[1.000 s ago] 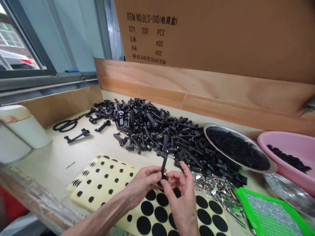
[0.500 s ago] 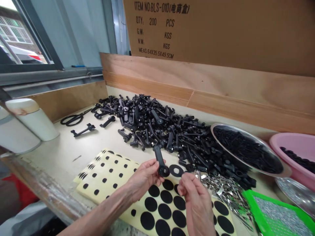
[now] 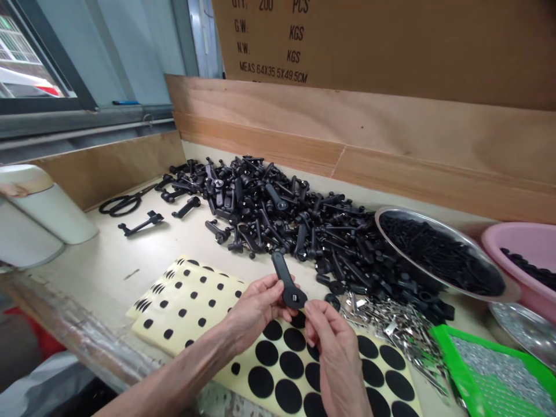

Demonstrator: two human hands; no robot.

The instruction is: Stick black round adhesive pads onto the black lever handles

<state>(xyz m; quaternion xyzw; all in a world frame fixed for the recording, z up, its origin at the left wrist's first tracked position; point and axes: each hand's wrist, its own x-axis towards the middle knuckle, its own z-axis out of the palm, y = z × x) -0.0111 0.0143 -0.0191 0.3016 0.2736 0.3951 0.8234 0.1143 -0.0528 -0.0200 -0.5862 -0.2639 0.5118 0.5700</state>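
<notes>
Lower centre of the frame now: left hand [image 3: 263, 301] gripping the black lever [image 3: 284, 273] in its fingers, long axis slanting, narrow end aimed upper left, round end lower right, right hand's [image 3: 336, 350] fingers pinching that edge.

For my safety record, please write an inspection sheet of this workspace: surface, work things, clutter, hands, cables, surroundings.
Surface: pale table, front edge worn.
Work things: black part held; dotted sheets below the hands.
Clutter: black pile, metal pieces, scissors, bowl, pink tub, green tray, bottles.
Hands: left hand holds the black part; right hand at its round end, contact unclear.
Cables: nothing seen.
Surroundings: carton behind wooden boards; window at left.
</notes>
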